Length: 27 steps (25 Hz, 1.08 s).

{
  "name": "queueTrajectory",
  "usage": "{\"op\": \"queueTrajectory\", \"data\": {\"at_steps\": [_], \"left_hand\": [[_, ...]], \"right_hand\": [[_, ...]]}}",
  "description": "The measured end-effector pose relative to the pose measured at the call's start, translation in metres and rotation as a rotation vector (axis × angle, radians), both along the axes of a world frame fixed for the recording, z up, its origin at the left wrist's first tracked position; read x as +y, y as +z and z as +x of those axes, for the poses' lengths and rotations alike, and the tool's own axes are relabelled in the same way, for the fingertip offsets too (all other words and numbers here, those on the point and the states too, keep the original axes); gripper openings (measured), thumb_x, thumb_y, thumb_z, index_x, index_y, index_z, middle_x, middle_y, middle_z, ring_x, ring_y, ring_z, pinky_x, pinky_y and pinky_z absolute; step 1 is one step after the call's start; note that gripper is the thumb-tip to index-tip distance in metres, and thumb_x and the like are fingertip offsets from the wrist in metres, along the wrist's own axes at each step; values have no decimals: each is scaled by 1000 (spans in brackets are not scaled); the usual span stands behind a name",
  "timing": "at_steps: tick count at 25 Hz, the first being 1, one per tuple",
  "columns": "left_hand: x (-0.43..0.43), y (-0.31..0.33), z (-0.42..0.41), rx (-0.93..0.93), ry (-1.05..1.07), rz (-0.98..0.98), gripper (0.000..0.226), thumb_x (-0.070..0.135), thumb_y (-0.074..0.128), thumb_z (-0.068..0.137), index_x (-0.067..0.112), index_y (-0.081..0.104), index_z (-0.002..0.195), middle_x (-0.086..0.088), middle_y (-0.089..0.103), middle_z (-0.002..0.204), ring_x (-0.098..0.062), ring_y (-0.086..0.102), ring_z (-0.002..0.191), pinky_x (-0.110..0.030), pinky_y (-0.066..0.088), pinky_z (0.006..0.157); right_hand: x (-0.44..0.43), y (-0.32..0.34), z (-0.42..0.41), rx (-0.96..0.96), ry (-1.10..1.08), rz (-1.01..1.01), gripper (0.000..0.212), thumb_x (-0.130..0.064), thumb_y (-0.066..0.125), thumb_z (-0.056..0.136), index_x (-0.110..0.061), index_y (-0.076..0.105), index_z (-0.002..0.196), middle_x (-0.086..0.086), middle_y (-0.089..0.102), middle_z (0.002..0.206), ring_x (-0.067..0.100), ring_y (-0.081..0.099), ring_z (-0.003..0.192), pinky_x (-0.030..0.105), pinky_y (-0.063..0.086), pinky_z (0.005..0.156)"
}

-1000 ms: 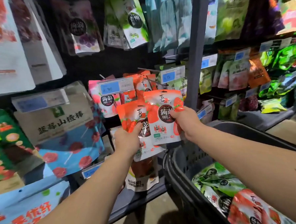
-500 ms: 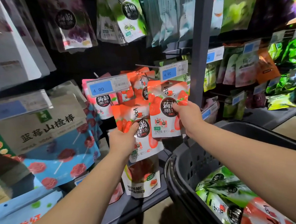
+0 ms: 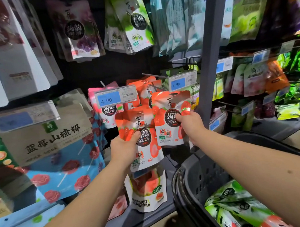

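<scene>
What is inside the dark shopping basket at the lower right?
In the basket lie green pouches and one red pouch; the right forearm covers whatever lies further right.

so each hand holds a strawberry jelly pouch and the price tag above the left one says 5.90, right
No, the head view shows that price tag reading 4.90. The left hand holds the left strawberry jelly pouch, the right hand the right strawberry jelly pouch.

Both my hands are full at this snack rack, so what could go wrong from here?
The right hand pinches the right pouch only at one edge, so it may slip and miss the basket. Its top sits just under a price tag and could knock it. The left pouch, in the left hand, could snag the hanging pouches behind.
</scene>
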State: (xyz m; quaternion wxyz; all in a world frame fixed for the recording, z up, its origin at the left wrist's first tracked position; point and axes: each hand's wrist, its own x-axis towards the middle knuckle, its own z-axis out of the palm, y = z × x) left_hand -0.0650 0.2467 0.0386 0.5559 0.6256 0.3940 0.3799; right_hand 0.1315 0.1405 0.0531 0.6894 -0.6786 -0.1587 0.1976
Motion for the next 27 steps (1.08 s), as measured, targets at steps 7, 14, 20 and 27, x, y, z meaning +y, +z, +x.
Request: {"op": "queueTrajectory", "data": {"at_steps": [7,14,20,27], "left_hand": [[22,-11,6,-22,29,-32,13,27,78,91,15,75,91,-3,76,91,-21,68,81,-34,55,74],[53,-20,18,3,26,10,11,27,80,89,18,75,86,-6,79,90,-24,71,83,-45,57,79],[76,-34,29,-42,-6,15,24,29,80,90,6,75,95,-4,72,87,-18,62,80,-34,51,76],[79,-32,38,-49,-67,69,13,28,75,94,19,77,103,11,77,94,4,69,81,-12,49,67]], "right_hand": [[40,0,14,-20,-56,-16,25,-14,59,101,-11,47,123,12,66,101,27,67,86,40,54,87],[104,-14,38,-150,-58,-153,37,-31,69,96,-4,55,117,13,65,83,22,62,73,26,42,79],[143,-15,51,-236,-120,-286,56,-45,70,92,-8,48,128,12,60,119,29,60,109,35,47,95],[160,-10,69,-228,-31,-332,61,-49,70,91,-10,49,132,12,57,133,30,58,123,41,47,108]]}}
